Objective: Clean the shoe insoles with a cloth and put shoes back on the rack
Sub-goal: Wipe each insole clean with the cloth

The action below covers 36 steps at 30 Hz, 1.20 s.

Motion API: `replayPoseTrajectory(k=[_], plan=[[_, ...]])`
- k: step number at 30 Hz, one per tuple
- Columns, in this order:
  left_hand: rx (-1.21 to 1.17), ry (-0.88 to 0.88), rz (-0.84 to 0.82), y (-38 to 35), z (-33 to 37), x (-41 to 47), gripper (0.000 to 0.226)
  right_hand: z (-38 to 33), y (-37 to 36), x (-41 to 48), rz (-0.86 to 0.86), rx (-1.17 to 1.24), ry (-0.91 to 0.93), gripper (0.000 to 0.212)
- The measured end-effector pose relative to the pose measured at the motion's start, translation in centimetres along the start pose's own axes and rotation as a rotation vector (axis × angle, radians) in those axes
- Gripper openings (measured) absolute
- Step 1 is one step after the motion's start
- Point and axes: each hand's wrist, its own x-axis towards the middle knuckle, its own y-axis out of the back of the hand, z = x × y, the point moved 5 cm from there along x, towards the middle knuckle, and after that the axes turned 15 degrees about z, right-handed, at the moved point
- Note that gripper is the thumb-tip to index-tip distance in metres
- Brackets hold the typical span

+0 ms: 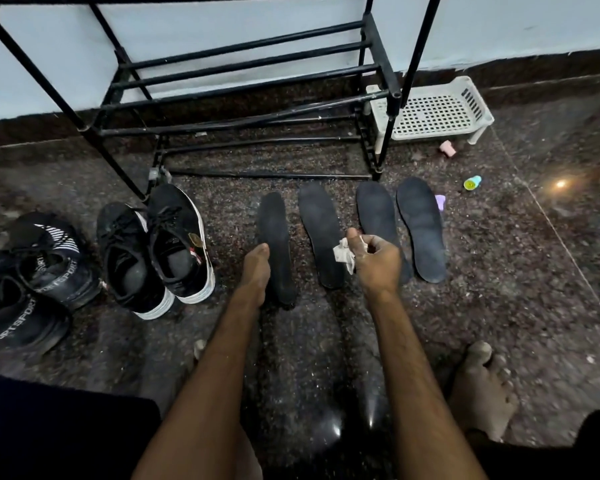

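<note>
Several dark insoles lie side by side on the floor in front of the black rack (243,67). My left hand (255,271) grips the left edge of the leftmost insole (274,237). My right hand (376,259) holds a small white cloth (343,256) above the gap between the second insole (321,230) and the third insole (376,209). The fourth insole (421,226) lies at the far right. A black pair of shoes with white soles (153,251) stands to the left, and a black sport pair (32,278) lies further left.
A white perforated plastic tray (433,112) rests by the wall, right of the rack. Small pink, green and purple bits lie on the dark speckled floor (499,271) near it. My bare right foot (482,389) is at the lower right.
</note>
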Motion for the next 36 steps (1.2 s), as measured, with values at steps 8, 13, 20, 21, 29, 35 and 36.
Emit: replayPoseTrajectory(k=[8, 13, 20, 21, 29, 35, 36], plan=[[0.234, -0.403, 0.03, 1.5, 4.4, -5.8, 0.038, -2.1, -0.3, -1.5, 0.071, -0.015, 0.038, 0.035], [0.096, -0.27, -0.406, -0.4, 5.7, -12.4, 0.03, -3.5, -0.2, -2.3, -0.075, 0.043, 0.057, 0.023], [-0.011, -0.43, -0.197, -0.2, 7.0, -14.2, 0.015, -6.0, 1.4, -3.0, -0.16, -0.023, 0.153, 0.019], [-0.024, -0.423, -0.217, -0.2, 7.4, -14.5, 0.017, -6.2, 1.7, -3.1, -0.158, -0.031, 0.162, 0.023], [0.0, -0.436, -0.368, -0.2, 8.3, -16.0, 0.011, -7.1, 3.1, -2.8, -0.153, -0.038, 0.122, 0.043], [0.016, -0.466, -0.229, 0.6, 8.8, -16.4, 0.005, -8.2, 4.7, -2.3, -0.035, -0.008, 0.105, 0.029], [0.033, -0.475, -0.232, 0.3, 8.8, -16.8, 0.006, -8.4, 4.8, -2.4, -0.024, -0.002, 0.11, 0.028]])
